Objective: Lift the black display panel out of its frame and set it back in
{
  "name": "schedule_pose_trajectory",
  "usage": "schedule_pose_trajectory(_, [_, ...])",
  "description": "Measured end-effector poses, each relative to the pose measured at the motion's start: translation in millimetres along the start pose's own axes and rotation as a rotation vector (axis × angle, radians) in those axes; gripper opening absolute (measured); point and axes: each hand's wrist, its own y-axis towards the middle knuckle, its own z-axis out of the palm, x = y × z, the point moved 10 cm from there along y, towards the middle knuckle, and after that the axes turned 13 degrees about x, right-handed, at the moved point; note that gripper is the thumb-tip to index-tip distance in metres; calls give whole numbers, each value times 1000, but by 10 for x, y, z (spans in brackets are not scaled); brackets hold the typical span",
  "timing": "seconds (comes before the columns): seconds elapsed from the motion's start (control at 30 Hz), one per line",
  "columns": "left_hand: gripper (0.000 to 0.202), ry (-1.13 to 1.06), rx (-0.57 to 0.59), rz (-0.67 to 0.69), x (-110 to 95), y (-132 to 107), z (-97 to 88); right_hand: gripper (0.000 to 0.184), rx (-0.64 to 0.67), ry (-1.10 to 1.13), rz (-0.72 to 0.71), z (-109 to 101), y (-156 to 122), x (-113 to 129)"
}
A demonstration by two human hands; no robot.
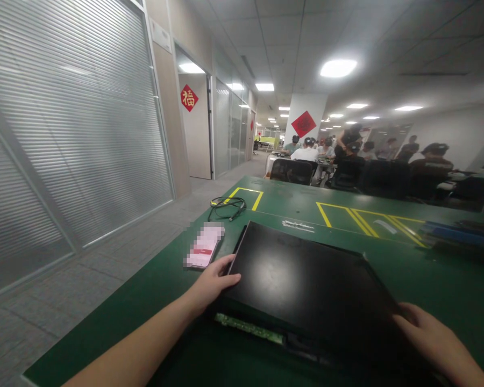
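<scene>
A black, glossy LCD panel (302,279) lies tilted between my hands over the green table. My left hand (215,278) grips its left edge, with the thumb on top and the fingers round the side. At the right edge, my right hand (421,325) has its thumb on the panel's border, and its fingertips are hidden underneath. Along the near side, below the panel, shows a narrow green circuit board (250,328). A dark layer or frame peeks out under the panel's left edge. What supports the panel from below is in shadow.
Left of the panel lies a phone (205,246) with a pink screen. Behind it sits a coiled black cable (228,207). Yellow tape lines mark the green table (274,196). Blurred blue objects (455,236) lie at the right. Several people sit and stand farther back.
</scene>
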Motion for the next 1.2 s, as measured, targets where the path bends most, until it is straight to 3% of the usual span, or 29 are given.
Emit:
schedule_pose_trajectory(0.3, [63,22,-36,31,-57,-36,-34,69,5,12,58,-38,-77,23])
schedule_pose_trajectory(0.6, [71,-189,155,126,-177,-24,260,72,-43,131,66,-131,-161,48])
schedule_pose_trajectory(0.97, [81,-202,158,174,-187,-54,249,70,-64,166,63,-150,-124,25])
schedule_pose_trajectory(1.1, [80,-190,125,177,-167,-45,187,59,-53,374,65,-135,-180,58])
schedule_pose_trajectory(1.2, [81,-204,94,194,-198,-52,136,63,-64,446,19,-214,-307,194])
